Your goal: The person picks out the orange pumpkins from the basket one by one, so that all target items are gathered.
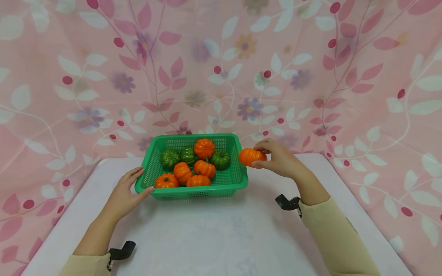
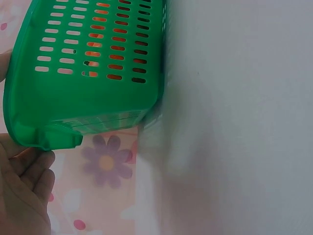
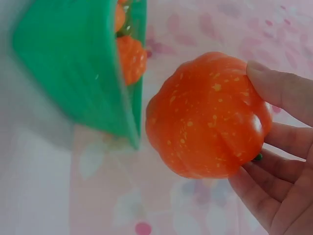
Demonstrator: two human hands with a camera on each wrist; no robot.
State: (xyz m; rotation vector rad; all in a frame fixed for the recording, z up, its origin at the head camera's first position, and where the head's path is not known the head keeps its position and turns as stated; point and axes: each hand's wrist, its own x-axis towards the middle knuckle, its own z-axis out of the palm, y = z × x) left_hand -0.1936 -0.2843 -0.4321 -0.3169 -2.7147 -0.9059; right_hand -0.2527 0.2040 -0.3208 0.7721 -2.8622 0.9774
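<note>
A green plastic basket stands on the table with several small toy pumpkins in it, orange ones and dark green ones. My left hand holds the basket's left end, thumb at the front rim and fingers at the left rim. Bent fingers touch the rim corner in the left wrist view. Just beyond the right rim, my right hand grips an orange pumpkin between thumb and fingers, held up apart from the basket. A bit of green stem shows near the fingers in the right wrist view.
A white cloth covers the table. Pink floral fabric hangs right behind the table and along its sides. Black curved pieces stick out at both wrists, by the beige sleeves.
</note>
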